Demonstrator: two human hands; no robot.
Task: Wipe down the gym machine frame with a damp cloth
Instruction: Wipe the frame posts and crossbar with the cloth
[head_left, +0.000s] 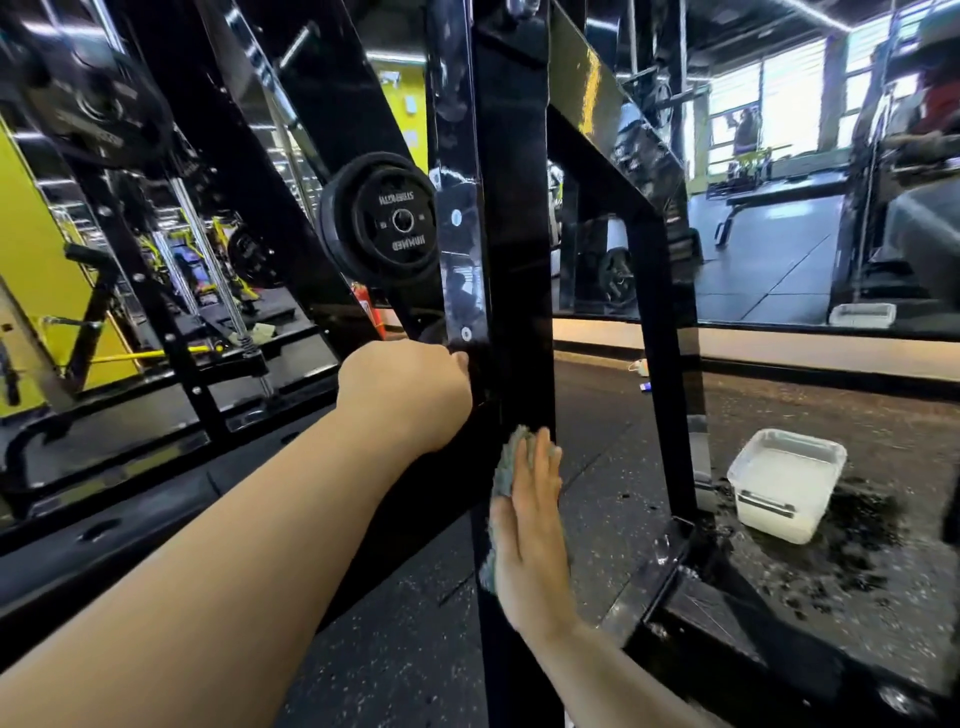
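Gym machine frame (514, 260), glossy black, fills the middle of the room as I see it: one thick upright post runs top to bottom, with slanted members off to both sides. One grey-blue cloth (506, 470) lies flat against the post's lower face, pinned there by the right hand (532, 530), whose palm and straight fingers press it to the metal rather than curl around it. The left hand (410, 395) is higher, wrapped around the post's left edge in a closed hold on the frame itself. One black weight plate (384, 221) hangs just left of the post, above that hand. On the speckled rubber floor (415, 623) to the right stands one white plastic tub (787, 486), lid off, holding cloudy water, with dark wet splashes around its base. A mirror (779, 208) along the wall reflects more equipment.
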